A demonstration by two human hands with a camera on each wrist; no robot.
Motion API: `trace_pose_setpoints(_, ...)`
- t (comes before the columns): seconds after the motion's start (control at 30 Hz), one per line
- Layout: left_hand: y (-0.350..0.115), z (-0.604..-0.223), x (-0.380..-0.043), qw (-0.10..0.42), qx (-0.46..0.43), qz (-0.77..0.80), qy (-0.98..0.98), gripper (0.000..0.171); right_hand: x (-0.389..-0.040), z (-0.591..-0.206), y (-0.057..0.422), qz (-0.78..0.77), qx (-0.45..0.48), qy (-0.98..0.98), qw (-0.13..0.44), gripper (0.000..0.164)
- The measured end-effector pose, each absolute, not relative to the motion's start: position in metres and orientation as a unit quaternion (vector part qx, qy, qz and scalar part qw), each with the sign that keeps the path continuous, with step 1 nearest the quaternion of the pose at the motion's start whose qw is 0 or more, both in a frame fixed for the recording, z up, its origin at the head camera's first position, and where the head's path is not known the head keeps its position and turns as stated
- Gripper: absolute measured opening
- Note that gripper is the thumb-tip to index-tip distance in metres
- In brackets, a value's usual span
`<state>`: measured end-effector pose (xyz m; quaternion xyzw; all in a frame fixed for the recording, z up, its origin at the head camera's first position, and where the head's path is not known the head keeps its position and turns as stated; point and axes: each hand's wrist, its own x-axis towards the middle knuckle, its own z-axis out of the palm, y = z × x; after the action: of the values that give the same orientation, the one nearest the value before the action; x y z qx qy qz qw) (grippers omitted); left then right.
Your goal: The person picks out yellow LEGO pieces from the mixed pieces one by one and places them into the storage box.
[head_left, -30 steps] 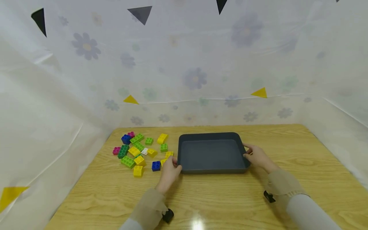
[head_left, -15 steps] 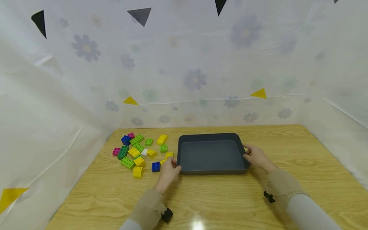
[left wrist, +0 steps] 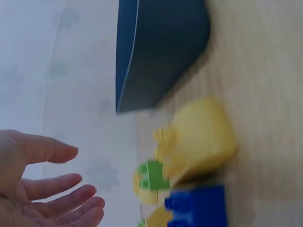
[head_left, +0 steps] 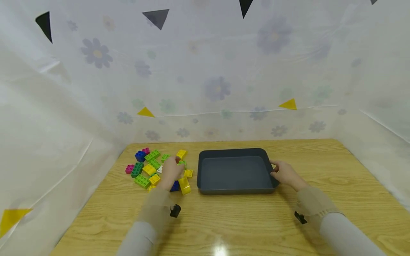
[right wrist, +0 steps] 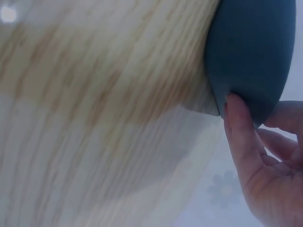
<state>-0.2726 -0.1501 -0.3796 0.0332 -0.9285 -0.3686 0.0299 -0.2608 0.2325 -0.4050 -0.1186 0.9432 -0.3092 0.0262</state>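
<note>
My left hand (head_left: 172, 171) hovers over loose building bricks on the left; in the left wrist view its thumb and fingers (left wrist: 75, 198) are spread apart with nothing between them. Near it lie a curved yellow brick (head_left: 184, 185), a small yellow brick (head_left: 188, 173), a green brick (head_left: 182, 163) and a blue brick (head_left: 174, 186), partly covered by the hand. At the right wall of a dark grey rectangular tray (head_left: 237, 190), my right hand (head_left: 286, 174) grips the side; the right wrist view has its thumb against the outer wall (right wrist: 251, 56), other fingertips partly hidden behind the edge.
Several more bricks lie further left, among them a dark green one (head_left: 137, 169), a magenta one (head_left: 129, 168) and a yellow one (head_left: 181, 154). The wooden table (head_left: 243, 224) ends at a flowered white curtain (head_left: 217, 64), which also encloses both sides.
My left hand has left the tray's left side and moved left and away from me, over the bricks. The curved yellow brick now shows. The right hand and tray stay put.
</note>
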Motion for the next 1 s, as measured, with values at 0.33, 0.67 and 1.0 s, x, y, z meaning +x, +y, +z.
trace_pose_setpoints(0.33,-0.182,-0.386,-0.303,-0.038,0.051,-0.349,-0.935,0.041,-0.261,-0.405,0.234,-0.323,-0.115,0.939,0.034,0.051)
trace_pose_setpoints(0.67,-0.190,-0.397,-0.308,-0.042,0.064,-0.267,-0.961,0.029,-0.263,-0.406,0.234,-0.333,-0.117,0.935,0.037,0.051)
trace_pose_setpoints(1.0,-0.192,-0.402,-0.311,-0.050,0.082,-0.256,-0.962,0.023,-0.263,-0.406,0.234,-0.338,-0.116,0.933,0.036,0.051)
